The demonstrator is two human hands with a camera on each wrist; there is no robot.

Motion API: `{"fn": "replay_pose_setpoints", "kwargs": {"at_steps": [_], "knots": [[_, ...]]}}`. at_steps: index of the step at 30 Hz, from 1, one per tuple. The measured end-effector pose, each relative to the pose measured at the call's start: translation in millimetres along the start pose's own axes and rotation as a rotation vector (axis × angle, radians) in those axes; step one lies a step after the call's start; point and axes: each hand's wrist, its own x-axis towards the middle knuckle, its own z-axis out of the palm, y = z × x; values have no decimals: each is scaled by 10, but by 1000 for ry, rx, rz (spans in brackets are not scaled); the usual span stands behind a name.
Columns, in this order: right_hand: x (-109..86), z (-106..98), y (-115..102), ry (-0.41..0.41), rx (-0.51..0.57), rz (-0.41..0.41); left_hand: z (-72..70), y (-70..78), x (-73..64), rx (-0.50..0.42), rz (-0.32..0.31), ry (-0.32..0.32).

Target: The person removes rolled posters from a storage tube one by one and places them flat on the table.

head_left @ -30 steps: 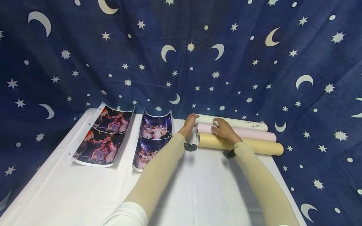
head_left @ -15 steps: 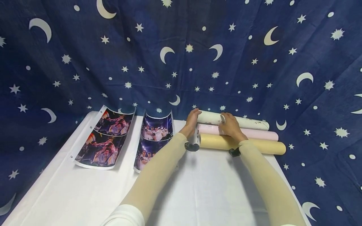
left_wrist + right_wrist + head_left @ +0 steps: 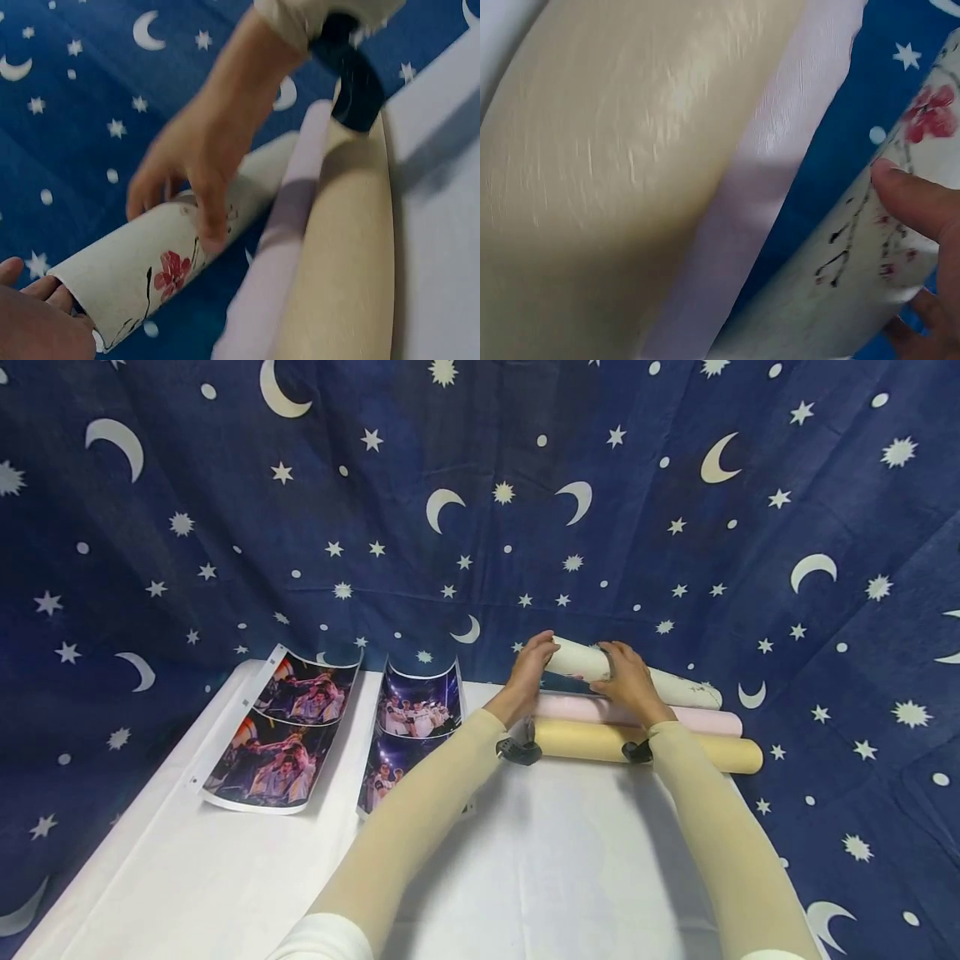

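Gripping the flowered roll (image 3: 576, 660) at its hollow end, the left hand (image 3: 525, 681) is sharing it with the right hand (image 3: 630, 683), curled around it farther along, as it is slanting behind the pink roll (image 3: 577, 709), likely feeling light, easily dented, and wanting gentle two-point support.

Between the sleeves (image 3: 420, 814), a hand could pass over the table (image 3: 573, 860) to the yellow roll (image 3: 585, 741); at the far-right corner, that and the pink roll (image 3: 570, 707) front the white roll (image 3: 675, 683); the curtain (image 3: 480, 518) closes the far edge.
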Motion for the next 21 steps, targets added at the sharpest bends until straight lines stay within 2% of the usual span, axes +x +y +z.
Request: {"fn": "replay_pose_setpoints", "kwargs": {"at_steps": [3,7,14,21], "knots": [[5,-4,72,4,-37,-17,67,50,-47,-22,11,-30],[-16,4,161,27,-89,-56,124,104,-86,17,41,-61],[-67,-31,160,160,-156,-153,100,209,-135,175,120,-7],[-117,-99,90,245,-229,-219,35,254,-178,183,121,45]]}}
